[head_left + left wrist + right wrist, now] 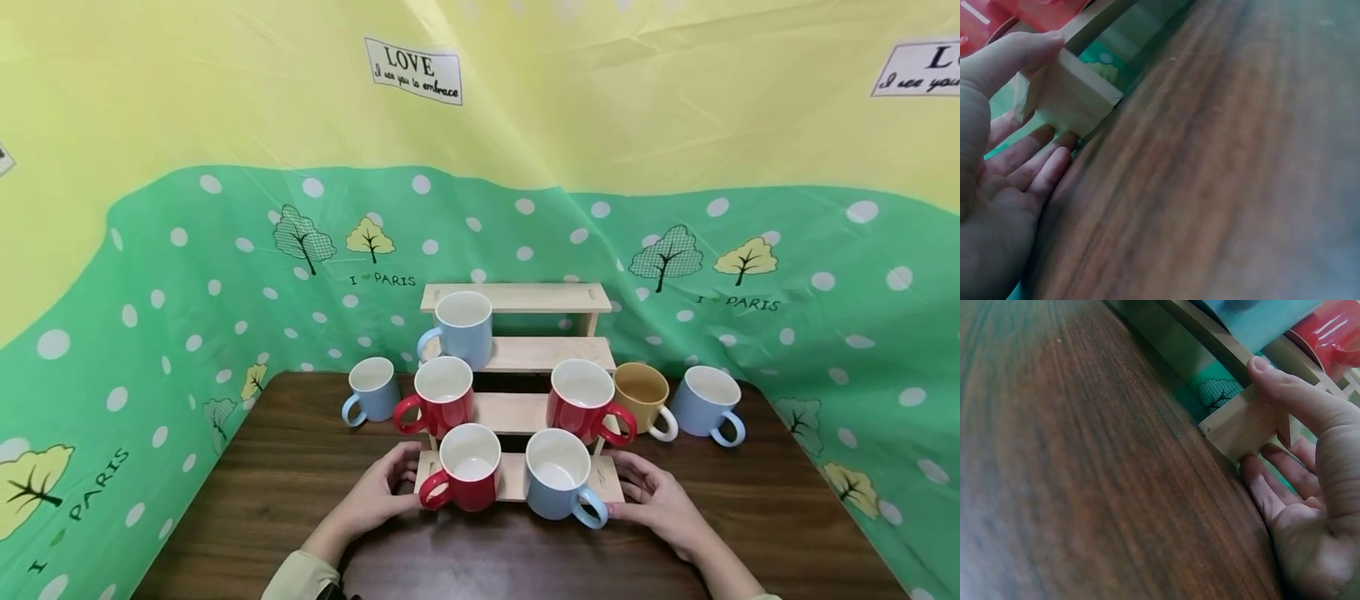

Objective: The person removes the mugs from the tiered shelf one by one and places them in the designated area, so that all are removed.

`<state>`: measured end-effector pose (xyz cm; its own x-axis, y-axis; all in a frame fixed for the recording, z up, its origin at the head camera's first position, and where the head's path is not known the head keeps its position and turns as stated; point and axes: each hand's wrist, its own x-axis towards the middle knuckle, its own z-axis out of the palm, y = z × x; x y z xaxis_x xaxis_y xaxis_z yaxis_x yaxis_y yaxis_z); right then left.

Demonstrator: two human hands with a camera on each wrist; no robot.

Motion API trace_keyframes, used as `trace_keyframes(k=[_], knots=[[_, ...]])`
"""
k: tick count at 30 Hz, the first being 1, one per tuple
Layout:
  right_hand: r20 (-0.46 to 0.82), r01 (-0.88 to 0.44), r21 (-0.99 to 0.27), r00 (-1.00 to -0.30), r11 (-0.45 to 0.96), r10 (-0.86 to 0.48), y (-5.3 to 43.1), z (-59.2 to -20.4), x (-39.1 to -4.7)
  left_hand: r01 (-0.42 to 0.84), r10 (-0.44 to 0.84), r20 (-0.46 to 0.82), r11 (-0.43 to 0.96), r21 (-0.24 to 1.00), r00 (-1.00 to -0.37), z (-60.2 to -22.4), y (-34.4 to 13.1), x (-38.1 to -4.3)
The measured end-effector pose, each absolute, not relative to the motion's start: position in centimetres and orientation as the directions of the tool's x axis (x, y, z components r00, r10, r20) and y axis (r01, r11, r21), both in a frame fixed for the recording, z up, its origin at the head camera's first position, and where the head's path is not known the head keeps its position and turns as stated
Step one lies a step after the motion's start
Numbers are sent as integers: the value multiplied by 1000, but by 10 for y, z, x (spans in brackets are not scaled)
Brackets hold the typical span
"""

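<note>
A pale wooden stepped rack point(513, 477) stands on the table between my hands. My left hand point(378, 492) grips the left end of its lowest step; in the left wrist view the thumb lies on the top edge and the fingers bend at the wooden side panel point(1075, 94). At the opposite end my right hand point(660, 500) grips the same step, its thumb on top. A red mug point(471, 471) and a light blue mug point(557, 479) sit on that step. Above them are two red mugs, left point(444, 400) and right point(576, 404). Higher still is another light blue mug point(467, 329).
Left of the rack, a light blue mug point(375, 392) stands on the dark wooden table point(262, 492). To the right are a tan mug with a white handle point(637, 404) and a light blue mug point(701, 408). A green and yellow printed cloth point(495, 217) hangs behind.
</note>
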<state>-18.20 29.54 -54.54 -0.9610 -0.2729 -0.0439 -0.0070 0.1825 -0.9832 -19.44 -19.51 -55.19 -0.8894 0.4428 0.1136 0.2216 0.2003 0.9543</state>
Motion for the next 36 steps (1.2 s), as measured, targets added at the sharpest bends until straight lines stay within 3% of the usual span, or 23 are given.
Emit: trace_keyframes(k=[10, 18, 30, 36], knots=[[-46, -2, -984, -964, 179, -262, 295, -544, -180, 209, 481, 69, 245, 947, -874, -536, -191, -191], [-49, 2, -985, -961, 173, -272, 296, -545, -181, 359, 566, 72, 415, 836, -821, -504, -197, -191], [-18, -31, -986, -955, 162, -296, 296, -547, -183, 337, 690, -142, 509, 792, -710, -436, -224, -193], [-10, -38, -987, -953, 155, -302, 296, -547, -182, 409, 670, -123, 577, 707, -732, -390, -238, -197]])
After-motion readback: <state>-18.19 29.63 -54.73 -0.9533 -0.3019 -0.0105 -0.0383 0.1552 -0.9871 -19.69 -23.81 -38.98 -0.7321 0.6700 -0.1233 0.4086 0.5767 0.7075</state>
